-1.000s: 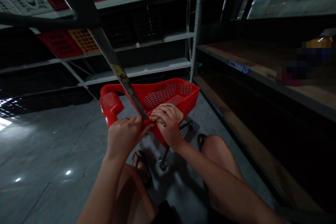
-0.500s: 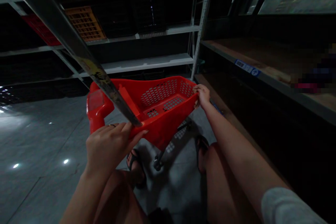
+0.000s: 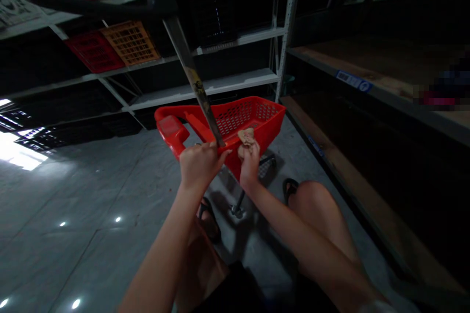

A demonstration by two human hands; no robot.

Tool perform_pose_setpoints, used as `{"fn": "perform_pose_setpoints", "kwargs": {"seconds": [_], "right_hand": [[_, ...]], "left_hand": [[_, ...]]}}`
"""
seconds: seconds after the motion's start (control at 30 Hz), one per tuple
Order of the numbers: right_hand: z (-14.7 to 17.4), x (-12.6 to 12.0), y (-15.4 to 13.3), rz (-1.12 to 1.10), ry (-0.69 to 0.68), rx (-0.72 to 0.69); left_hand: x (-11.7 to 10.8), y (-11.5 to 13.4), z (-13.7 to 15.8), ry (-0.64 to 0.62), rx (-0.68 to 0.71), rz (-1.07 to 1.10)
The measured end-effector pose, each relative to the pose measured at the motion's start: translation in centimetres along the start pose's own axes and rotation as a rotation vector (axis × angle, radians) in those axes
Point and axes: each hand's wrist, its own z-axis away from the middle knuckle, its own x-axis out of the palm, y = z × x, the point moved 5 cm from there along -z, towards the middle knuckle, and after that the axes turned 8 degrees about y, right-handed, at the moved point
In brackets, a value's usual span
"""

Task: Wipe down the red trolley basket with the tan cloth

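In front of me a red plastic shopping cart (image 3: 270, 129) with perforated basket walls stands on wheels. My left hand (image 3: 200, 161) is wrapped over its near rim, just beside a worn metal pole (image 3: 193, 76) that rises from the cart's edge. Close to it, at the outer side of the same rim, my right hand (image 3: 250, 164) is closed on a crumpled tan cloth (image 3: 246, 138) with reddish marks. The cloth touches or nearly touches the rim. The basket's visible inside shows only red plastic.
White metal shelving (image 3: 253, 78) stands behind the cart, holding a red crate (image 3: 96, 51), an orange crate (image 3: 131, 43) and dark ones. At right runs a wooden shelf (image 3: 389, 66) with a blue-white label (image 3: 353, 80). My feet in sandals flank the cart on the grey floor (image 3: 84, 195).
My right hand has moved from the cart's far right corner leftward along the rim, close to my left hand, and the cloth in it now shows clearly. The view has shifted.
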Motion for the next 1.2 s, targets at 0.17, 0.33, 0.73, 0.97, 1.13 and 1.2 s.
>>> {"fn": "perform_pose_setpoints", "kwargs": {"seconds": [0.17, 0.33, 0.73, 0.97, 1.13, 1.2], "right_hand": [[6.3, 1.7, -7.5, 0.037, 0.039, -0.076], [7.5, -1.0, -5.7, 0.019, 0.077, -0.078], [3.7, -5.1, -0.5, 0.067, 0.116, 0.008], [1.3, -3.3, -3.7, 0.133, 0.029, -0.191], [3.7, -7.6, 4.9, 0.394, 0.0, -0.066], [3.1, -7.2, 5.3, 0.356, 0.012, -0.046]], "left_hand": [[-1.0, 2.2, 0.6, -0.03, 0.077, 0.04], [-2.5, 3.1, 2.2, 0.004, 0.068, 0.023], [-3.2, 3.8, 3.4, 0.059, 0.026, -0.102], [-3.3, 3.6, 3.5, 0.122, 0.08, -0.157], [-3.0, 3.5, 3.4, 0.133, 0.058, -0.193], [-2.9, 3.4, 3.1, 0.119, 0.043, -0.198]]}}
